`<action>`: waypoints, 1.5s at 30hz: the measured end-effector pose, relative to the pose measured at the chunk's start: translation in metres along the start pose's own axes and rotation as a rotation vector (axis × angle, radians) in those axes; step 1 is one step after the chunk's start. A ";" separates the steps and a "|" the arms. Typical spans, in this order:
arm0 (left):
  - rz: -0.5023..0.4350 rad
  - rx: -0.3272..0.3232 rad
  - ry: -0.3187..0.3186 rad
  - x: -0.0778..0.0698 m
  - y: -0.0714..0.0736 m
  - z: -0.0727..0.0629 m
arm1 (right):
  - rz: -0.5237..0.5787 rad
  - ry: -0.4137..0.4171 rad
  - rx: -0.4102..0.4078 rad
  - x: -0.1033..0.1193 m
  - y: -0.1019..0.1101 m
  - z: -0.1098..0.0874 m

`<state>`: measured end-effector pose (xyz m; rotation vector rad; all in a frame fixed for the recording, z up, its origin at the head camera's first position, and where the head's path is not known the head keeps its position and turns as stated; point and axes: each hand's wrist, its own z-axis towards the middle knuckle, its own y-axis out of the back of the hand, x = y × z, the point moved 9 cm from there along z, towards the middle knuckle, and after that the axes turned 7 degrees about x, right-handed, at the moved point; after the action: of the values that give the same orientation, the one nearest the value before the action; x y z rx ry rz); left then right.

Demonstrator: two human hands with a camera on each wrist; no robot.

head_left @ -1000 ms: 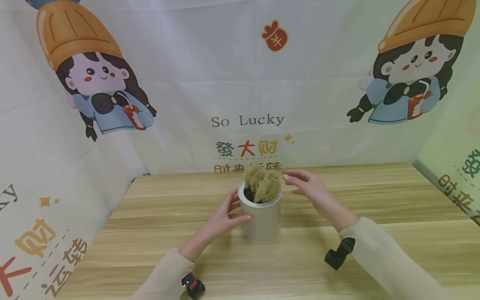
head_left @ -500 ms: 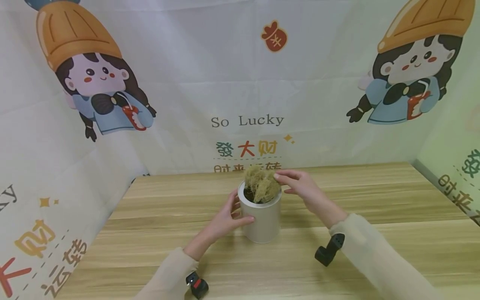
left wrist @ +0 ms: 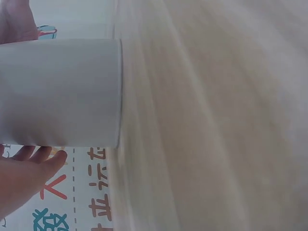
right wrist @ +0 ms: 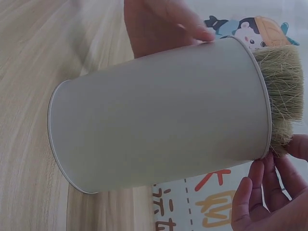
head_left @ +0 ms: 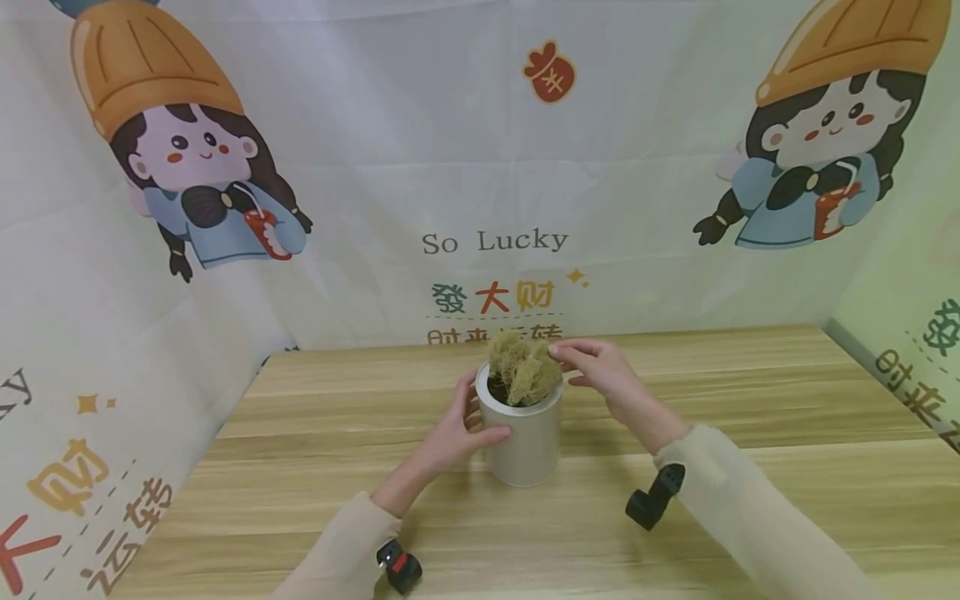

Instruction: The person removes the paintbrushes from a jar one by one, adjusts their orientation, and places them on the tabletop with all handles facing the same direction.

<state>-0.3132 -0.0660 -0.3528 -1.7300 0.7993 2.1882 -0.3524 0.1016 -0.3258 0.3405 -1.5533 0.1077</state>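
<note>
A pale cylindrical canister (head_left: 522,446) stands upright on the table. Tan, bristly tufts (head_left: 532,375) stick up out of its open top; whatever lies beneath them is hidden inside. My left hand (head_left: 455,429) holds the canister from the left, thumb at the front and fingers round the far side. At the rim's right side, my right hand (head_left: 600,371) pinches the edge of the right tuft between thumb and forefinger. In the right wrist view, that hand's other fingers (right wrist: 273,185) lie near the canister's rim, and the bristles (right wrist: 281,82) look straight and stiff.
The wood-grain table (head_left: 315,450) reaches back to a printed white cloth (head_left: 375,192) hung behind it. More cloth hangs at the left and right sides. A black wrist camera (head_left: 656,497) sits at the right sleeve, another camera (head_left: 400,567) at the left.
My right hand has moved left from beside the tufts onto the edge of the right one. The left hand has kept its hold, its thumb shifting slightly right. The canister has stayed put.
</note>
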 end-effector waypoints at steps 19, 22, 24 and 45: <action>-0.110 -0.038 -0.096 0.002 0.011 0.010 | -0.008 0.047 -0.048 0.010 0.003 0.000; -0.111 -0.042 -0.090 0.002 0.012 0.010 | -0.028 0.055 -0.045 0.012 0.003 0.000; -0.110 -0.047 -0.087 0.002 0.013 0.010 | -0.046 0.052 -0.042 0.012 0.003 0.000; -0.105 -0.036 -0.066 0.002 0.013 0.011 | -0.062 0.148 -0.017 0.046 0.016 -0.004</action>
<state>-0.3298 -0.0711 -0.3498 -1.6673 0.6425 2.1899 -0.3518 0.1110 -0.2776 0.3590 -1.3958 0.0700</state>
